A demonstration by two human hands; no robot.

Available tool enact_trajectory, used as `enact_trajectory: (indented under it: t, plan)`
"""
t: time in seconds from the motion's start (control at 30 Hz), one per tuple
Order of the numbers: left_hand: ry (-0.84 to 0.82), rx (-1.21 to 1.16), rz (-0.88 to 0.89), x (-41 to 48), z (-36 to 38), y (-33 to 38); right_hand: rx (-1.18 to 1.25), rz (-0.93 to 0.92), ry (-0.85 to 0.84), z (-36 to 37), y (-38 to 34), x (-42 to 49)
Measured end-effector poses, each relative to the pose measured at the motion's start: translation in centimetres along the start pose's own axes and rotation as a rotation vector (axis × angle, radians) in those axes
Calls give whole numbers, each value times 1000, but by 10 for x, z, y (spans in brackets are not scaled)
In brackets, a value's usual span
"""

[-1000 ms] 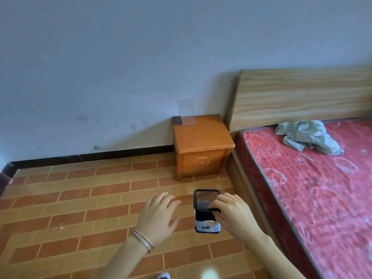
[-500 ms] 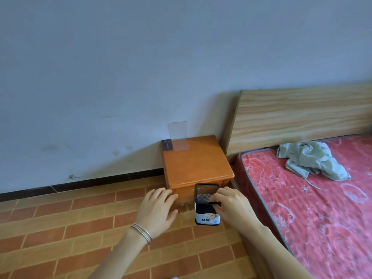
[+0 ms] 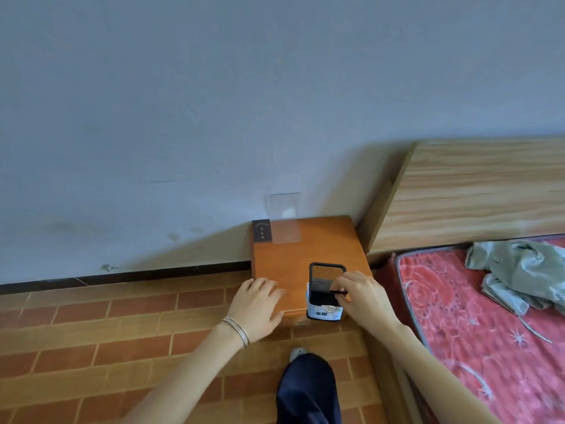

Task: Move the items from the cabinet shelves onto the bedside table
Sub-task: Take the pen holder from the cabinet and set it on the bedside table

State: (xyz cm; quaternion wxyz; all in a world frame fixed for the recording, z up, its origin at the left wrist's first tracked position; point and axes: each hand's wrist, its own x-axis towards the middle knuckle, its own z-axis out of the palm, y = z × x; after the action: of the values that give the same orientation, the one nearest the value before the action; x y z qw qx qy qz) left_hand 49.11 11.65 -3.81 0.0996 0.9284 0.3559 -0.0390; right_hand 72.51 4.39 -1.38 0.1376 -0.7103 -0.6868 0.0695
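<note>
Mesh pen holder (image 3: 326,287) hangs upright over the front right corner of the bedside table (image 3: 305,249), pinched at its rim by the right hand (image 3: 365,296), fingers closed on the near wall so the base can meet the top flat. Left hand (image 3: 258,304) is spread open and empty at the front left edge, probably for balance. Rear left corner already holds a dark booklet (image 3: 262,230) and clear stand (image 3: 284,218), so the front is free

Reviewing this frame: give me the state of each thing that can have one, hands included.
Mesh pen holder: upright, held at the table's front edge.
Right hand: gripping the holder.
Left hand: open, empty.
Clear stand: upright against the wall.
Dark booklet: flat, closed.
Bedside table drawer: mostly hidden.
</note>
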Motion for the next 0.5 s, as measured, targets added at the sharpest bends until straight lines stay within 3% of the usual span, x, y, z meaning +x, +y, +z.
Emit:
enact_trajectory:
  t: [0.27,0.5]
  plan:
    - [-131,-33,-70,139,14,-30,52,47,-129,28,94,135]
    - [-192,-13,-107,229,73,-66,60,123,-167,88,159,211]
